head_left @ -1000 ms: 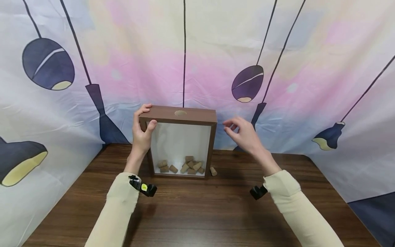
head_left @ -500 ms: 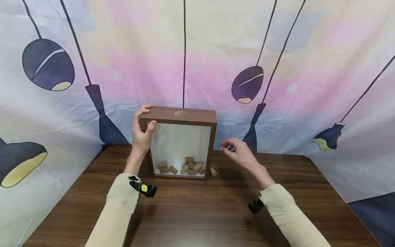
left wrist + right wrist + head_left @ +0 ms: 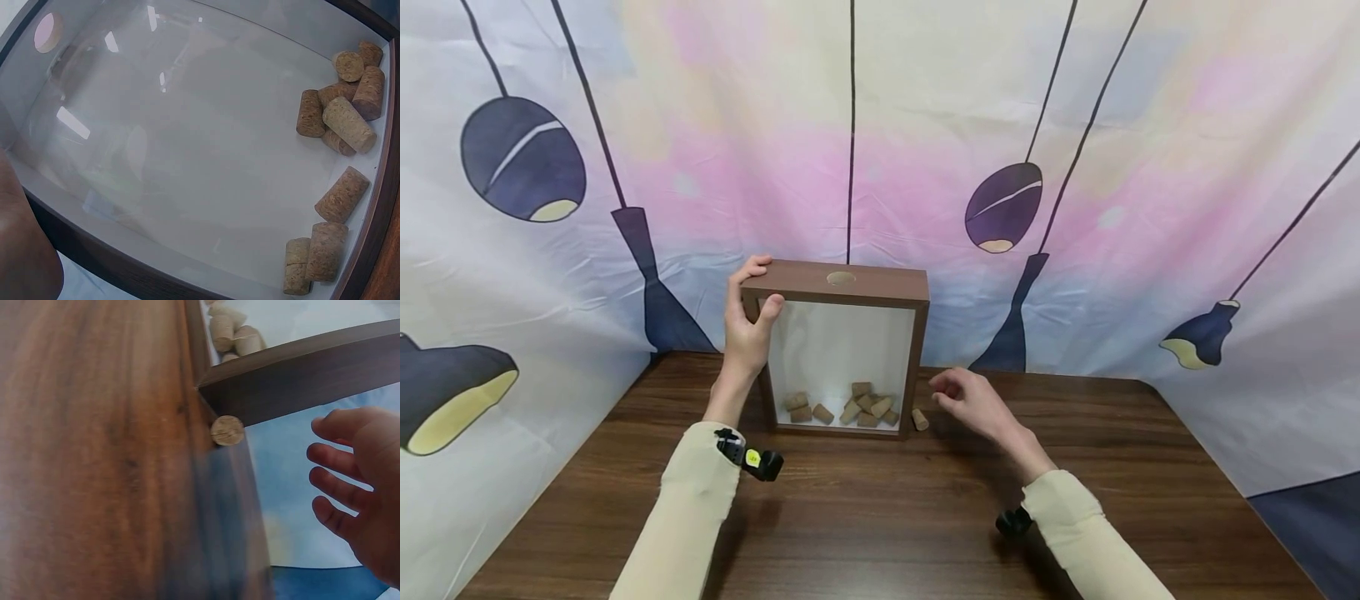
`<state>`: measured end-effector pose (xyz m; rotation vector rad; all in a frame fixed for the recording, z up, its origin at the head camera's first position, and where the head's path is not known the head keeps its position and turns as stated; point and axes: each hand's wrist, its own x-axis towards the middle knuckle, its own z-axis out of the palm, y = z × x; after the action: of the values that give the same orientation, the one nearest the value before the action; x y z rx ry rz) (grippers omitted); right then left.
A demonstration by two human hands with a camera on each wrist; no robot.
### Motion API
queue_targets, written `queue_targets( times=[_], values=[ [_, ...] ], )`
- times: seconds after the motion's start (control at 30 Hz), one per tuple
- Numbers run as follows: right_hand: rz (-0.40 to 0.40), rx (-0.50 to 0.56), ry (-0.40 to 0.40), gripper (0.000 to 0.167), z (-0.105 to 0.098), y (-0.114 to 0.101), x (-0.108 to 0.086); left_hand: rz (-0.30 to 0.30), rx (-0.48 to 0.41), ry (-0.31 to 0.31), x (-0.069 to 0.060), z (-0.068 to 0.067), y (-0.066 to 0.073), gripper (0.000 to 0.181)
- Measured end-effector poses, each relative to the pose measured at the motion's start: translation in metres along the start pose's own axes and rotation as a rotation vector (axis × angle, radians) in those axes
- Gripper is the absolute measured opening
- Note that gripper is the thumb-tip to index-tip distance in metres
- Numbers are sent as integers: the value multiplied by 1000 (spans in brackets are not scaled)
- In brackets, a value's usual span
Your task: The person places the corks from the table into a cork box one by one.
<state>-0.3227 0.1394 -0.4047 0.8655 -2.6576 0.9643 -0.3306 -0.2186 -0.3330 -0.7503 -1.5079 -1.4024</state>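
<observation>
A brown wooden display box (image 3: 880, 287) with a clear front stands upright on the table, a round hole (image 3: 841, 277) in its top. My left hand (image 3: 747, 329) grips its upper left corner, thumb on the front and fingers over the top. Several corks (image 3: 350, 125) lie along the bottom inside, in two groups. One loose cork (image 3: 920, 419) is outside, beside the box's lower right corner; its round end faces the camera in the right wrist view. Just right of that cork, my right hand (image 3: 973, 402) hovers with loosely bent fingers (image 3: 337, 459) and holds nothing.
The dark wooden table (image 3: 880, 517) extends in front of the box and to both sides. Behind it hangs a pastel cloth backdrop (image 3: 760, 167) printed with lamps. A wrist camera (image 3: 763, 465) is strapped to the left forearm, another to the right.
My right hand has come down from beside the box's upper right side to near the loose cork. My left hand keeps its grip on the box, and the corks have not moved.
</observation>
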Motion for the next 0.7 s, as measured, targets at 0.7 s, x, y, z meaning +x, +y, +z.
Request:
queue_targets(
  times=[0.7],
  values=[
    [78, -42, -156, 30, 36, 8, -8, -4, 4, 0, 2, 4, 21, 55]
  ],
)
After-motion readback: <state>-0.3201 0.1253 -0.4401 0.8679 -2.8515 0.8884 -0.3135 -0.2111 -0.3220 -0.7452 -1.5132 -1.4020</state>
